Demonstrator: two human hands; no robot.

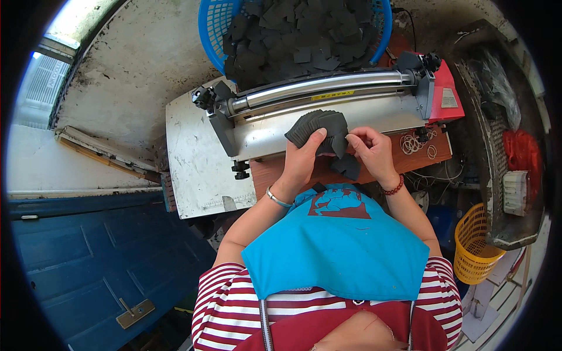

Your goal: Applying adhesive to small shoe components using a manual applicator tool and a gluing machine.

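My left hand [300,162] is closed around a fanned stack of thin black pieces [319,124], thumb on top. My right hand [376,154] is at the stack's right side, thumb and forefinger pinched at the edge of one black piece. Another black piece [346,167] lies below the stack, near the edge of the reddish-brown board [269,175]. Just beyond my hands stands a machine with a long shiny metal roller [322,90] and a red end housing [448,93].
Behind the machine, a blue basket [383,29] is heaped with black pieces. Pale rubber bands [411,143] lie on the board at right. A white worktop [193,158] extends left. A yellow basket [473,248] stands low at right, below a grimy metal trough [489,175]. A blue door [93,251] is at left.
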